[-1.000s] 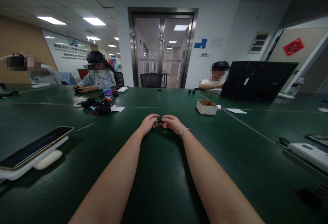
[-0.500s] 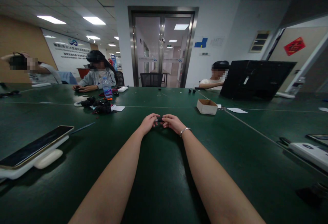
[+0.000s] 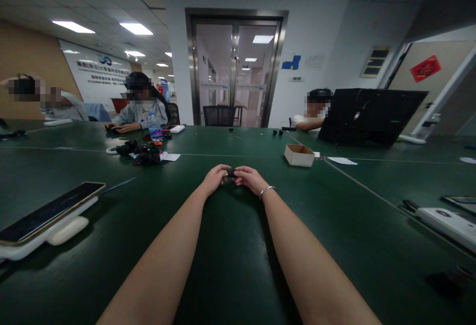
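Note:
Both my hands meet over the middle of the green table (image 3: pixel 230 226), holding a small black object (image 3: pixel 231 172) between them. My left hand (image 3: pixel 214 179) pinches its left end, where a bit of shiny metal shows at the fingertips. My right hand (image 3: pixel 251 178), with a silver bracelet (image 3: pixel 267 191) at the wrist, closes its fingers on the right end. The object is too small and too far covered by fingers to tell its kind.
On the left lie a phone (image 3: pixel 52 211) on a white stand and a white oval case (image 3: pixel 68 231). Beyond are tangled black items (image 3: pixel 147 155) and a water bottle (image 3: pixel 155 129). An open box (image 3: pixel 299 155) and a black monitor (image 3: pixel 372 117) stand right. Several people sit around.
My hands stay in nearly the same place, still gripping the small black object. The view has shifted very slightly.

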`<state>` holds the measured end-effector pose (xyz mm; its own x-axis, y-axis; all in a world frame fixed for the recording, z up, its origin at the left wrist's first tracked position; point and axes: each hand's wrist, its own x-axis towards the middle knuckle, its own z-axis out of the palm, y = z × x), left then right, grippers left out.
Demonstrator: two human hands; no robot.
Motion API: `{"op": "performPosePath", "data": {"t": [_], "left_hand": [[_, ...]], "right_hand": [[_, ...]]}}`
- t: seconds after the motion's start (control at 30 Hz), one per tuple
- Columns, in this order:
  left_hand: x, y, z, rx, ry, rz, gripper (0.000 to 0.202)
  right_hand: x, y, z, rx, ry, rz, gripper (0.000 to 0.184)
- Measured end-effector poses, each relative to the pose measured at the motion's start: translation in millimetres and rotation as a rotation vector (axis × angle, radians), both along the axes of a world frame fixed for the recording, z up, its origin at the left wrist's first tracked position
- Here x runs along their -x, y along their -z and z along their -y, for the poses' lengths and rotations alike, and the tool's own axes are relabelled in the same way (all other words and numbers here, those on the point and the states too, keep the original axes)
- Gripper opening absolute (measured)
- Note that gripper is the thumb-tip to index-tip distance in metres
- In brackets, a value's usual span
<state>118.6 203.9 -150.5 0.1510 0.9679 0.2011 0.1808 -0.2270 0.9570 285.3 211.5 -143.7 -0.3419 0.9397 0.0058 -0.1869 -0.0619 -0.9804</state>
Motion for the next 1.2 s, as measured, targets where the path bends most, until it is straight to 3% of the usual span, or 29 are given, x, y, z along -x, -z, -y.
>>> {"op": "performPosePath", "data": {"t": [0.33,1.03,1.2], "left_hand": [[-0.7,-5.4,4.0,0.043,0.0,0.055,0.029],[0.2,-0.8,1.8,-0.052,0.018,0.041,0.027],[0.6,0.0,0.5,-0.008,0.016,0.072,0.024]], "right_hand": [[-0.6,3.0,-2.9,-0.002,0.001,-0.036,0.015],[0.3,0.4,0.1,0.004,0.022,-0.027,0.016],[-0.1,-0.3,0.3,0.001,0.014,-0.03,0.016]]}}
